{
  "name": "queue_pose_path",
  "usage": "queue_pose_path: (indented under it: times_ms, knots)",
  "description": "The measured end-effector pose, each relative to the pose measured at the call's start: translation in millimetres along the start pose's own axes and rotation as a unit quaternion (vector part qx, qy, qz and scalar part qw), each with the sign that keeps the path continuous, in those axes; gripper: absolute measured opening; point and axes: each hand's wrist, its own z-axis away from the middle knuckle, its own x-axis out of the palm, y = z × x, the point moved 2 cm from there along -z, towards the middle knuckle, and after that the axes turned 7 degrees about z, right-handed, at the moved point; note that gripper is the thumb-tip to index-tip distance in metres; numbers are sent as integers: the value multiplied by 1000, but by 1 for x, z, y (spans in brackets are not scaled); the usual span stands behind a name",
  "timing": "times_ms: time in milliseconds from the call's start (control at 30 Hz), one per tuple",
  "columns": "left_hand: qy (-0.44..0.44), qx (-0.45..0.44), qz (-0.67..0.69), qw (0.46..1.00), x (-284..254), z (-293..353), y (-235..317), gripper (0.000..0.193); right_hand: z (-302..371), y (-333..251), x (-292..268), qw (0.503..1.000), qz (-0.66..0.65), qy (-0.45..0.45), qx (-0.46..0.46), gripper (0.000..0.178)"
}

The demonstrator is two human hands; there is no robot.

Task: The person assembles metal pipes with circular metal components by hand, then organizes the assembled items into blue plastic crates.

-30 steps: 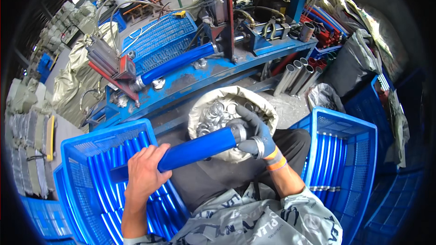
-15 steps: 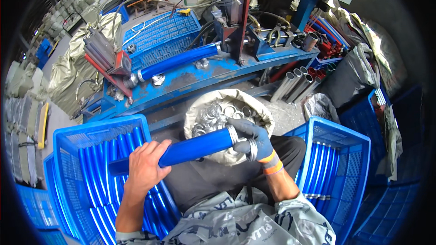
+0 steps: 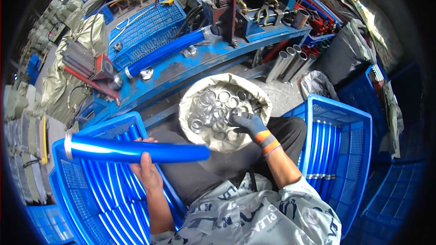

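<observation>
My bare left hand is closed around the middle of a shiny blue tube, which lies nearly level above my lap. A silver metal ring sits around the tube's left end; its right end shows no ring. In a grey glove with an orange wristband, my right hand reaches into a pale cloth sack full of loose metal rings. The gloved fingers are curled down among the rings, and whatever they grip is hidden.
On my left stands a blue crate of blue tubes; another crate on my right holds ringed tubes. Beyond the sack is a blue machine bench with a tube laid across it. Bare metal pipes stand by it.
The blue tube has swung round, so its ringed end now points left instead of right. My right hand has left the tube and dropped into the sack.
</observation>
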Motion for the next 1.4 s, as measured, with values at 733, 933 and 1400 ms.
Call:
queue_pose_path:
  times_ms: [733,933,1400]
  knots:
    - [121,-132,239,954,38,34,-16,53,79,-61,48,953,28,-183,-240,91]
    - [122,-114,221,961,43,41,-15,53,78,-55,56,954,-86,-197,-211,85]
    - [123,-125,251,952,12,13,-43,58,52,-90,79,964,-20,-207,-164,73]
